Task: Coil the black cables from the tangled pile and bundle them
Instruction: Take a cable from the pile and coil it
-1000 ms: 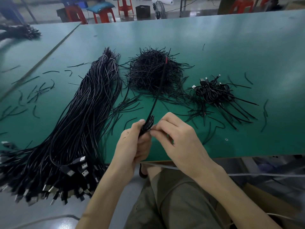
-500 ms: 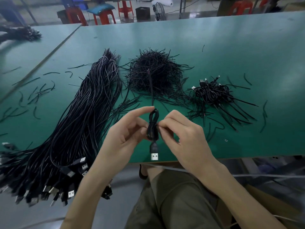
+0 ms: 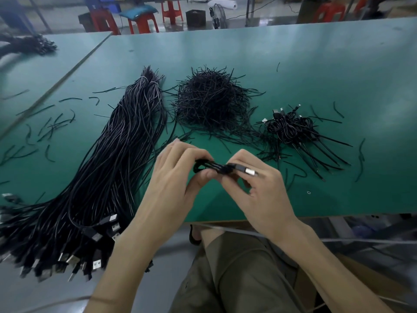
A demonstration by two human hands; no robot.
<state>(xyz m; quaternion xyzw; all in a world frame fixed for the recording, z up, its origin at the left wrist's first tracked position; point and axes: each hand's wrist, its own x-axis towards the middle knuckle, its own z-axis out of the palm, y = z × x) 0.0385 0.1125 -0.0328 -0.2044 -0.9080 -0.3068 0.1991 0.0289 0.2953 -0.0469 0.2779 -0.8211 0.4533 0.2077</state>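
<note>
Left hand (image 3: 178, 175): fingers curled, pinching looped end of coiled cable (image 3: 212, 167) | right hand (image 3: 259, 188): curled, gripping the other end, USB plug (image 3: 249, 171) protruding | cable held above desk (image 3: 316, 64) near edge | 9 o'clock: long cable pile (image 3: 112, 166) | 12 o'clock: tie heap (image 3: 212, 102) | 2 o'clock: bundled coils (image 3: 291, 127)

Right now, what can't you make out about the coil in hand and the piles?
Head view:
Coiled cable: whether a tie is on it; the left hand and right hand grip it, fingers covering parts.
Long cable bundle: some plug ends cut off by the left edge.
Finished coils: count, too tangled and small.
Dark heap, far left: blurred, cut by the edge.
</note>
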